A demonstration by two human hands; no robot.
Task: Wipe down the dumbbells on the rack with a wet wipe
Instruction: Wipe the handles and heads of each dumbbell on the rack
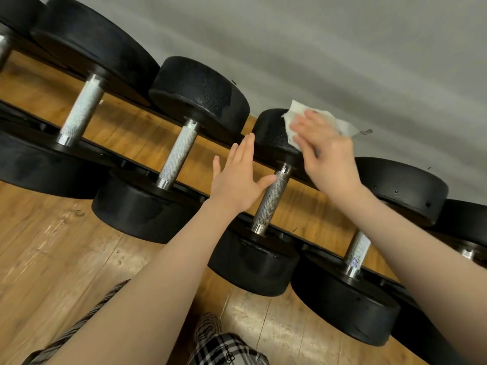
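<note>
Several black dumbbells with knurled silver handles lie side by side on a low black rack (137,168). My right hand (325,151) presses a white wet wipe (297,119) flat against the far head of the middle dumbbell (270,133). The hand is blurred. My left hand (238,177) is flat with straight fingers, its thumb touching that dumbbell's handle (271,200) and its fingertips near the far head. It holds nothing.
Larger dumbbells (200,96) lie to the left and another (400,188) to the right. A grey wall (342,48) rises right behind the rack. Wooden floor (66,246) lies below, and my checked trousers (224,346) show at the bottom.
</note>
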